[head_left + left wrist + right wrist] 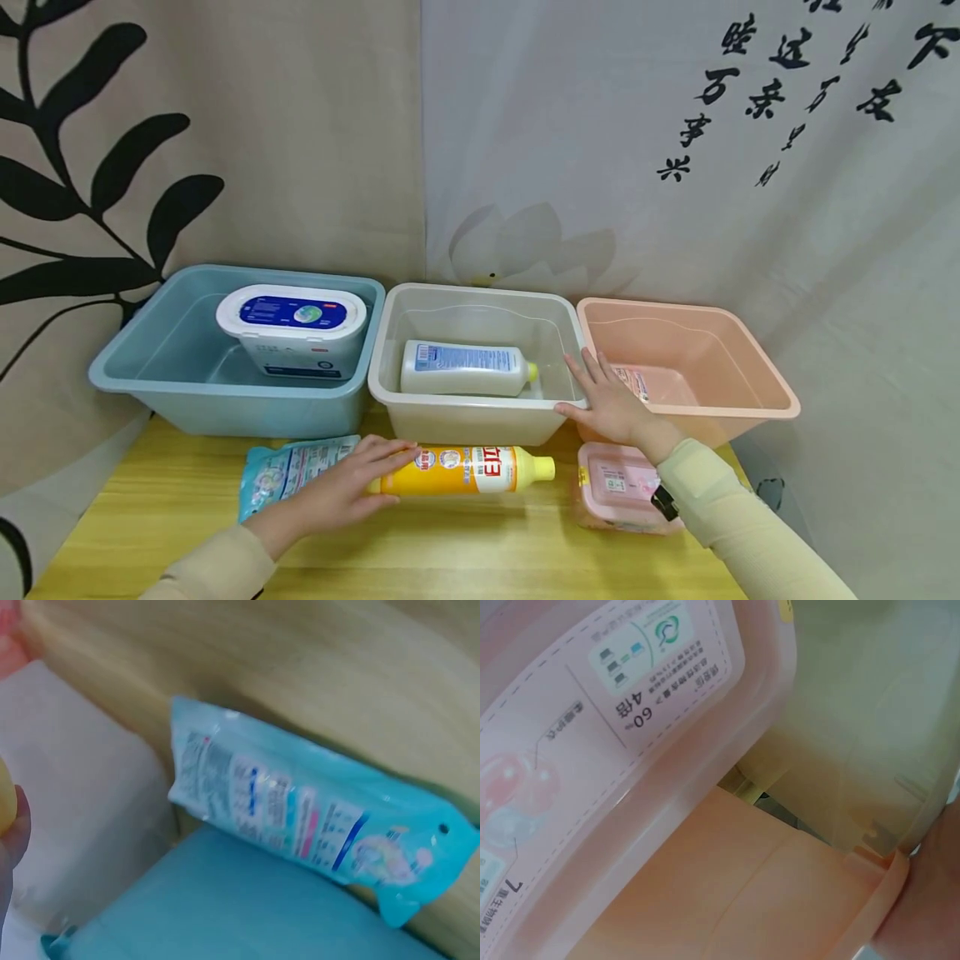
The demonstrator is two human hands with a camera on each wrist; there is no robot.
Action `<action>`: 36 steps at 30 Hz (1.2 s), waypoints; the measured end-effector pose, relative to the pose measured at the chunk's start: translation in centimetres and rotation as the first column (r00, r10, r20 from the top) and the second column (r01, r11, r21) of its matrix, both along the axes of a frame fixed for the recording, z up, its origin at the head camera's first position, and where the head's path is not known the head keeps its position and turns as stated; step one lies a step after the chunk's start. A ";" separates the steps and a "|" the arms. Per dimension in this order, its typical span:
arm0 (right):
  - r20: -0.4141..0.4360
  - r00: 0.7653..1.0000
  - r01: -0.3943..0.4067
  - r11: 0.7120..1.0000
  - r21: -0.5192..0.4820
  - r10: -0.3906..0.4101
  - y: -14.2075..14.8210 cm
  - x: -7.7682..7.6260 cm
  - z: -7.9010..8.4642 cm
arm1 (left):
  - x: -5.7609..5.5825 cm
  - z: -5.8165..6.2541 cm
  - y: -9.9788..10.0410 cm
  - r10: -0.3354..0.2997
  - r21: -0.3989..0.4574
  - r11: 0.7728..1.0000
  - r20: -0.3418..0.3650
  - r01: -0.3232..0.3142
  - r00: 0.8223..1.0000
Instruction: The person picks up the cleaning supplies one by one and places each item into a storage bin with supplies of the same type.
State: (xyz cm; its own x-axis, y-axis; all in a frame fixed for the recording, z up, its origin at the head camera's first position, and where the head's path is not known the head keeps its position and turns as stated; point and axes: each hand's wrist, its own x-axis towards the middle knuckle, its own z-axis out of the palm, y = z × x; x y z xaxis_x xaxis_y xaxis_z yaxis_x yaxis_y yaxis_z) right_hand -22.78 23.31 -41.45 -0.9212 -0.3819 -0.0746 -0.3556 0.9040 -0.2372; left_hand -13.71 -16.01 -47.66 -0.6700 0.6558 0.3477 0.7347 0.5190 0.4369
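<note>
My left hand (348, 483) holds the left end of a yellow bottle (457, 472), fingers over its top and thumb along the near side. The bottle lies sideways in front of the white bin (480, 423), its cap pointing right. At the left edge of the left wrist view, the fingers (21, 825) meet the bottle's yellow end (6, 796). Fingers spread, my right hand (611, 404) reaches over the adjoining rims of the white bin and the peach bin (720, 367). Below its wrist sits a pink lidded box (618, 483), large in the right wrist view.
A blue packet (262, 479) lies partly behind my left forearm. The blue bin (172, 350) contains a white lidded tub (300, 342); a white bottle (457, 368) lies in the white bin. A pink-labelled item (632, 382) shows inside the peach bin. Curtains (525, 150) hang behind.
</note>
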 end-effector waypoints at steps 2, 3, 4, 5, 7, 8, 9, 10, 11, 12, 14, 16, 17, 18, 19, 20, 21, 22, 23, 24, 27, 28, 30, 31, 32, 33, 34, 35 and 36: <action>-0.001 1.000 0.000 1.000 0.005 0.000 0.1 -0.1 -0.1 | 0.1 0.6 0.0 0.011 0.005 1.000 -0.007 -0.011 1.000; 0.000 1.000 0.000 1.000 0.008 0.000 0.1 -0.1 -0.2 | 0.1 0.9 -0.1 0.017 0.010 1.000 -0.012 -0.017 1.000; -0.003 1.000 -0.002 1.000 0.012 0.002 0.1 -0.1 -0.3 | 0.2 1.2 -0.1 0.021 0.016 1.000 -0.022 -0.020 1.000; -0.003 1.000 -0.003 1.000 0.014 0.003 0.1 -0.1 -0.3 | 0.2 1.4 -0.1 0.026 0.023 0.999 -0.033 -0.025 0.999; -0.001 1.000 -0.004 1.000 0.011 0.004 0.1 -0.2 -0.3 | 0.1 1.8 -0.2 0.033 0.044 0.999 -0.062 -0.030 0.998; -0.001 1.000 -0.004 1.000 0.011 0.004 0.1 -0.2 -0.3 | 0.0 2.0 -0.3 0.034 0.058 0.998 -0.071 -0.030 0.997; 0.000 1.000 -0.004 1.000 0.011 0.004 0.1 -0.2 -0.3 | -0.1 2.2 -0.5 0.034 0.068 0.997 -0.080 -0.028 0.996; 0.000 1.000 -0.004 1.000 0.011 0.004 0.1 -0.2 -0.4 | -0.2 2.4 -0.6 0.033 0.079 0.997 -0.092 -0.026 0.995; 0.001 1.000 -0.002 1.000 0.011 0.002 0.1 -0.2 -0.4 | -0.3 2.5 -0.7 0.035 0.087 0.996 -0.100 -0.026 0.994; 0.002 1.000 -0.001 1.000 0.011 0.001 0.1 -0.2 -0.4 | -0.5 2.7 -0.8 0.036 0.094 0.995 -0.106 -0.027 0.994; 0.001 1.000 -0.001 1.000 0.011 0.001 0.0 -0.2 -0.4 | -0.6 3.1 -1.0 0.043 0.103 0.994 -0.106 -0.032 0.993; 0.000 1.000 0.000 1.000 0.012 0.000 0.0 -0.2 -0.4 | -0.8 3.6 -1.1 0.054 0.105 0.994 -0.111 -0.043 0.992; 0.000 1.000 0.000 1.000 0.013 0.000 0.0 -0.2 -0.4 | -0.8 3.8 -1.2 0.059 0.105 0.993 -0.112 -0.048 0.992; -0.001 1.000 -0.001 1.000 0.014 0.001 0.0 -0.2 -0.4 | -0.9 4.0 -1.2 0.064 0.106 0.993 -0.115 -0.052 0.991; -0.002 1.000 -0.002 1.000 0.014 0.002 0.0 -0.2 -0.3 | -1.0 4.2 -1.3 0.068 0.107 0.993 -0.120 -0.055 0.990; -0.002 1.000 -0.003 1.000 0.016 0.003 0.1 -0.2 -0.3 | -1.1 4.4 -1.3 0.071 0.109 0.992 -0.130 -0.057 0.989; -0.002 1.000 -0.004 1.000 0.017 0.004 0.1 -0.2 -0.3 | -1.1 4.5 -1.4 0.073 0.112 0.992 -0.143 -0.057 0.987; -0.003 1.000 -0.004 1.000 0.018 0.004 0.1 -0.2 -0.3 | -1.2 4.7 -1.4 0.074 0.116 0.992 -0.150 -0.057 0.986; -0.003 1.000 -0.005 1.000 0.019 0.005 0.1 -0.2 -0.2 | -1.3 4.9 -1.5 0.074 0.121 0.991 -0.158 -0.055 0.985; -0.002 1.000 -0.005 1.000 0.019 0.005 0.0 -0.2 -0.2 | -1.4 5.1 -1.5 0.074 0.126 0.991 -0.166 -0.054 0.983; 0.001 1.000 -0.003 1.000 0.018 0.003 0.0 -0.2 -0.1 | -1.6 5.5 -1.6 0.079 0.139 0.989 -0.180 -0.054 0.980; 0.003 1.000 -0.002 1.000 0.018 0.002 0.0 -0.2 -0.1 | -1.7 5.7 -1.6 0.079 0.146 0.988 -0.181 -0.053 0.980; 0.005 1.000 0.000 1.000 0.014 0.000 -0.1 -0.2 0.0 | -1.8 5.9 -1.6 0.083 0.157 0.986 -0.202 -0.051 0.976; 0.006 1.000 0.001 1.000 0.015 -0.001 -0.1 -0.1 0.0 | -1.9 6.1 -1.5 0.086 0.164 0.985 -0.203 -0.052 0.975; 0.007 1.000 0.002 1.000 0.014 -0.002 -0.1 -0.1 0.0 | -1.9 6.3 -1.5 0.086 0.173 0.984 -0.199 -0.052 0.976; 0.007 1.000 0.003 1.000 0.014 -0.003 -0.2 -0.1 0.0 | -2.0 6.4 -1.4 0.092 0.180 0.982 -0.199 -0.056 0.976; 0.008 1.000 0.004 1.000 0.015 -0.004 -0.2 -0.1 0.0 | -2.1 6.6 -1.4 0.100 0.188 0.980 -0.196 -0.062 0.975; 0.008 1.000 0.004 1.000 0.016 -0.004 -0.2 -0.1 0.0 | -2.1 6.8 -1.3 0.112 0.195 0.978 -0.187 -0.075 0.976; 0.007 1.000 0.004 1.000 0.016 -0.004 -0.2 0.0 0.0 | -2.1 6.9 -1.2 0.125 0.203 0.975 -0.163 -0.091 0.979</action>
